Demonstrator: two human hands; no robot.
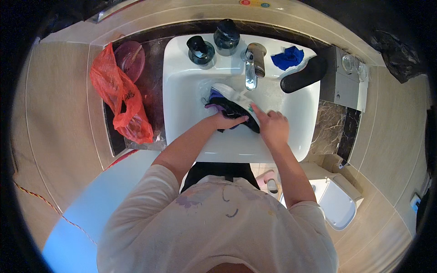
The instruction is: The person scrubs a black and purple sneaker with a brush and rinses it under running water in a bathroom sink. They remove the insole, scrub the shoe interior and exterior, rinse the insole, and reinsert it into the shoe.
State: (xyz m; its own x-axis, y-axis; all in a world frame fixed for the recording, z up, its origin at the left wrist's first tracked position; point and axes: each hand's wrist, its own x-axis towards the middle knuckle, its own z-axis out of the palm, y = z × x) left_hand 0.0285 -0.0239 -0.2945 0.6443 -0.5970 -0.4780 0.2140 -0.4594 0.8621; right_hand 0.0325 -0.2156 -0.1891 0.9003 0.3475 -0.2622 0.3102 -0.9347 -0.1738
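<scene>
A black and purple shoe with a white sole lies on its side in the white washbasin, below the metal faucet. My left hand grips the shoe's dark upper from the near side. My right hand is at the sole's right end, its index finger stretched along the white edge. Something small and green shows under that finger; most of it is hidden, so I cannot tell what it is. Water seems to lie around the shoe's far left end.
Two dark bottles stand on the basin's back rim. A blue cloth and a black insole lie at the back right, beside a grey box. A red plastic bag and a pink basin are on the left counter.
</scene>
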